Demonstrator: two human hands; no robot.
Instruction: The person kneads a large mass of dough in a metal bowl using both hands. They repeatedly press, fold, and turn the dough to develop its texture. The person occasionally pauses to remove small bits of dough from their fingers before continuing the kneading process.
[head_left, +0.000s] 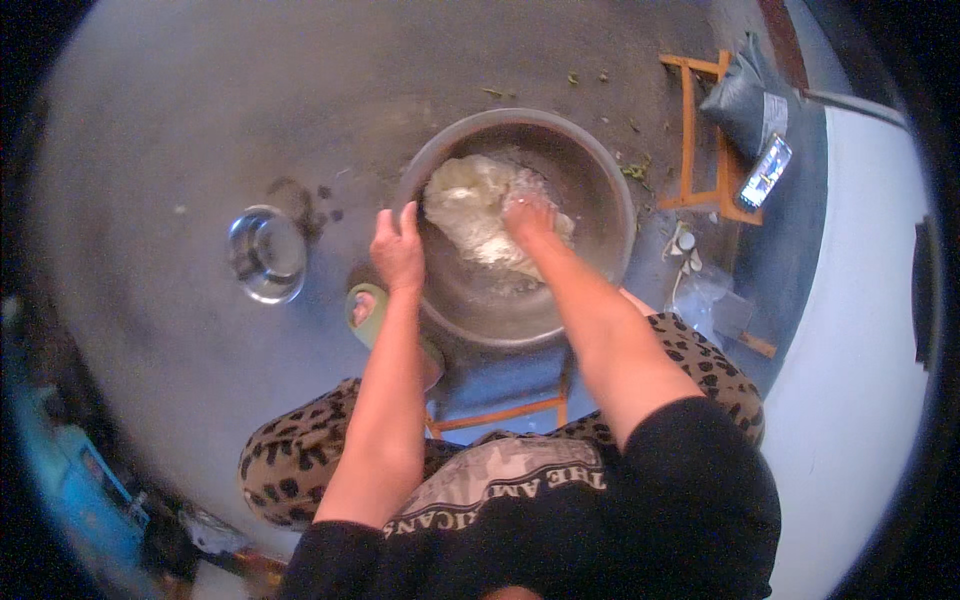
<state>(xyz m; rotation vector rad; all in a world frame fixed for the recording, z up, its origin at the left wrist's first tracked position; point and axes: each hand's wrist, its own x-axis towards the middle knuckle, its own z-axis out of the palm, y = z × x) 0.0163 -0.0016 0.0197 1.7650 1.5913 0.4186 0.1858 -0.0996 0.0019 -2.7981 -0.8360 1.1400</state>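
Observation:
A wide metal basin (517, 341) stands on the floor before me. In it lies a large, pale, uneven mass that looks like dough (469, 202), with some loose or wet material around its lower edge. My right hand (531, 219) presses into the right part of this mass, and its fingertips are partly sunk in or covered. At the basin's left rim is my left hand (397, 251), its thumb and a finger raised along the outside; whether it grips the rim is hard to see.
A small shiny metal bowl (268, 255) sits on the floor at left. To the right stand a wooden stool frame (688, 135), a grey plastic bag (739, 105) and a phone (765, 172). Plant scraps (636, 171) and a clear plastic bag (697, 300) lie near the basin.

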